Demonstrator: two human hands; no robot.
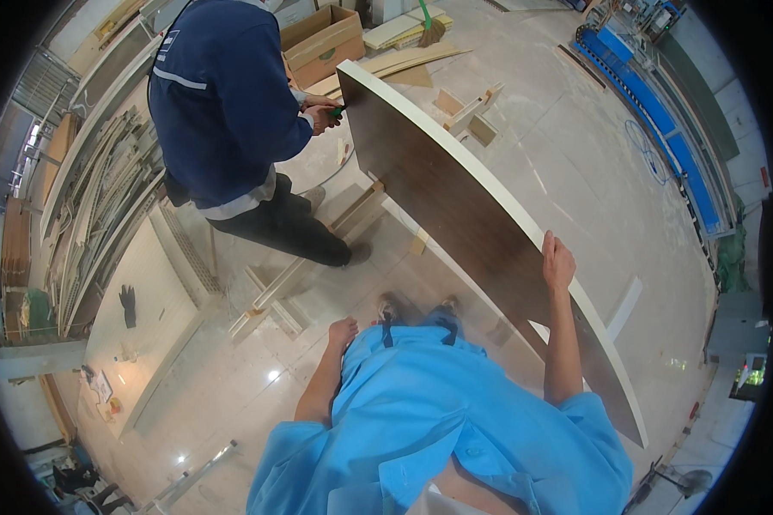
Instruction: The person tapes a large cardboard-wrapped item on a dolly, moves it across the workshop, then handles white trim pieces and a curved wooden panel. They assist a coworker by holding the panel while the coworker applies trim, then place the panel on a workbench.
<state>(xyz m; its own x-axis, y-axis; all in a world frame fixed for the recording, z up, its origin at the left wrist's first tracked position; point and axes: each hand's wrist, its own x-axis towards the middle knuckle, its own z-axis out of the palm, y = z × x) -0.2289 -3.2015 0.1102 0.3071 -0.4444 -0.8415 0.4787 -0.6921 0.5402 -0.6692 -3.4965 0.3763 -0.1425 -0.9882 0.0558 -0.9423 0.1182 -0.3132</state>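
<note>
A large dark brown panel (455,184) with a pale edge stands on its long side, running from the far middle toward the near right. My right hand (558,262) is closed over its upper edge, with the fingers wrapped round it. My left hand (343,332) hangs beside my left hip with its fingers curled in and nothing visible in them. At the panel's far end, a co-worker in a dark blue top (219,103) holds a small green-handled tool (337,112) against the panel's end. The tool's tip is too small to make out.
Low wooden supports (283,287) lie on the floor beneath and left of the panel; more blocks (472,120) are beyond it. A pale board stack (159,283) with a dark glove (128,305) stands left. A cardboard box (322,45) is at the back, a blue machine rail (661,120) far right.
</note>
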